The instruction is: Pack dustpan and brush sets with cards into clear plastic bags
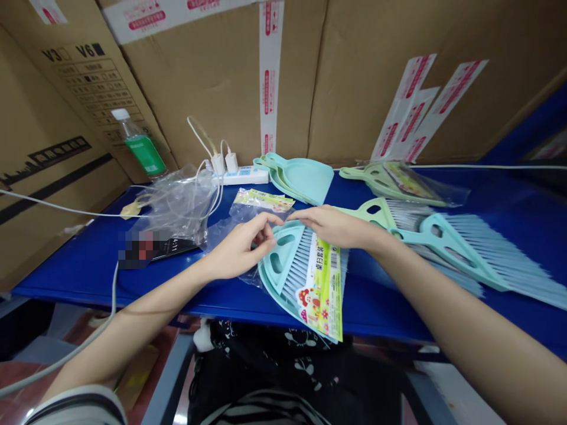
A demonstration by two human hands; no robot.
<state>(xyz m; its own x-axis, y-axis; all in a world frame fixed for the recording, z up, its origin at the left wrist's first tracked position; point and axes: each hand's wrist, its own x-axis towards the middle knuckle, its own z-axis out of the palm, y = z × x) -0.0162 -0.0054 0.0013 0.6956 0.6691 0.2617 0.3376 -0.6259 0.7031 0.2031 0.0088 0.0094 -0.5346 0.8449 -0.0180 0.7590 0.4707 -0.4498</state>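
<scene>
A light blue dustpan lies near the table's front edge, with a small brush nested in it. A printed header card lies across the bristles. My left hand is at the dustpan's upper left, fingers curled and thumb against its rim. My right hand reaches over the top of the set, fingers stretched out and tips close to my left fingertips. The part under my right palm is hidden.
Loose brushes lie at the right and stacked dustpans at the back. A bagged green set, power strip, plastic bags, phone and bottle also stand about. Cardboard boxes wall the back; cables cross the left.
</scene>
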